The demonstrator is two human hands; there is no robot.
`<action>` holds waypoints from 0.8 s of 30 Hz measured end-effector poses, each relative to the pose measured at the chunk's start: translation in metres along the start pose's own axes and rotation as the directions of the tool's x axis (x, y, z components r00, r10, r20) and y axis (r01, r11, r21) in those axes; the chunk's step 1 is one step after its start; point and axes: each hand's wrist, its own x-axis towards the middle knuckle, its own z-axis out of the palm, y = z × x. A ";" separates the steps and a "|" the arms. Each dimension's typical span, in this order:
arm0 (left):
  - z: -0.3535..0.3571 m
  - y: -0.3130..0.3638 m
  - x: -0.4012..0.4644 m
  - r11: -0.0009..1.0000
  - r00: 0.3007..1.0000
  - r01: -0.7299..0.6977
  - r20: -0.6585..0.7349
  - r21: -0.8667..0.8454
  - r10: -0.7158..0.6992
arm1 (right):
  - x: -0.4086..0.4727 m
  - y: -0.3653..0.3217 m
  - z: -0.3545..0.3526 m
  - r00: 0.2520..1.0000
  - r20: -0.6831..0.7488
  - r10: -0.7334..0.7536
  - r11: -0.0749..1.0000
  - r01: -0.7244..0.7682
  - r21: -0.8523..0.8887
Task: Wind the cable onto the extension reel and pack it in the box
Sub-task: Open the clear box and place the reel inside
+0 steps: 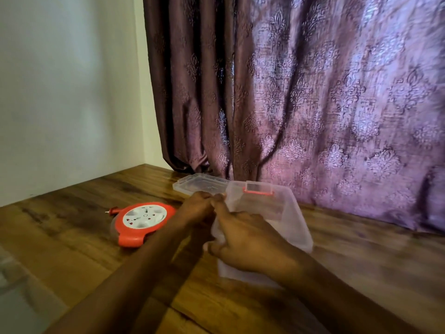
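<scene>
An orange and white extension reel lies flat on the wooden table, sockets up, with its plug end poking out at its left. To its right stands a clear plastic box with an orange latch on its far wall. My left hand grips the box's near left rim, just right of the reel. My right hand holds the box's front wall. The box looks tilted and is blurred. Its inside is hard to see.
The clear lid lies flat behind the box's left side. A purple patterned curtain hangs along the table's far edge. A white wall closes the left. Bare wooden table stretches in front of the reel.
</scene>
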 end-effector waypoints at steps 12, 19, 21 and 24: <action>-0.069 -0.005 -0.010 0.967 0.994 -0.084 0.092 0.241 0.064 | 0.001 -0.058 -0.002 0.962 0.210 -0.172 0.951 0.107 0.292; -0.093 -0.003 -0.032 0.964 0.995 -0.085 0.071 0.254 0.069 | 0.004 -0.069 -0.007 0.945 0.256 -0.203 0.938 0.112 0.329; -0.097 -0.006 -0.034 0.972 0.997 -0.073 0.029 0.222 0.069 | 0.008 -0.070 -0.007 0.941 0.263 -0.213 0.931 0.113 0.348; -0.100 -0.007 -0.037 0.972 0.997 -0.074 0.015 0.221 0.073 | 0.015 -0.069 -0.006 0.931 0.281 -0.231 0.921 0.116 0.370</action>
